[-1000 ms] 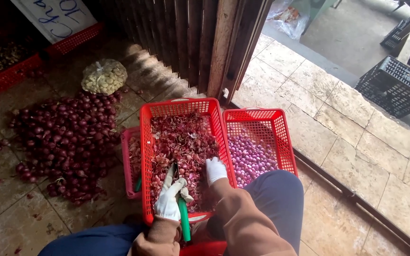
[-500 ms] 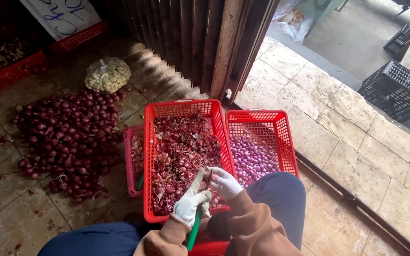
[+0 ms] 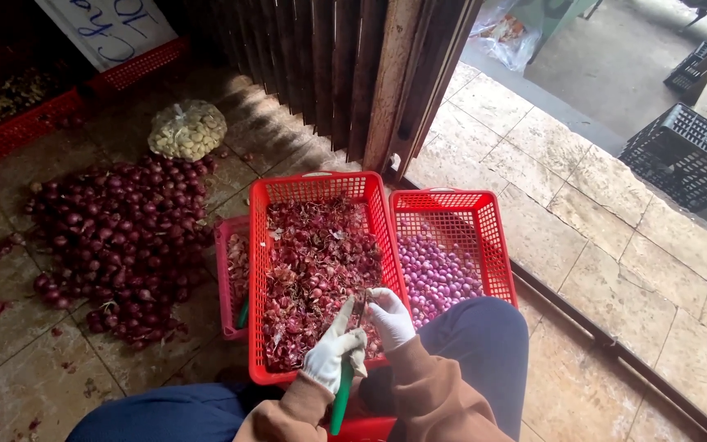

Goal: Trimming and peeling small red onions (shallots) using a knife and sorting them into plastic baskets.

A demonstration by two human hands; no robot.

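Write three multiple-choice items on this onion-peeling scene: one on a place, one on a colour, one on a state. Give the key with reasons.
1. Where does the basket of peeled shallots stand?
A. Right of the middle basket
B. On the pile on the floor
C. Behind the mesh bag

2. What colour is the tool handle in the left hand?
A. Yellow
B. Green
C. Black

3. What is the right hand doing?
A. Resting flat on the floor
B. Pinching a small shallot with the left hand over the middle basket
C. Lifting the black crate

Key: 1 A, its rim touches the right side of the middle basket full of skins. 2 B, the green handle sticks out below the white glove. 3 B, both gloved hands meet on the shallot above the skins.
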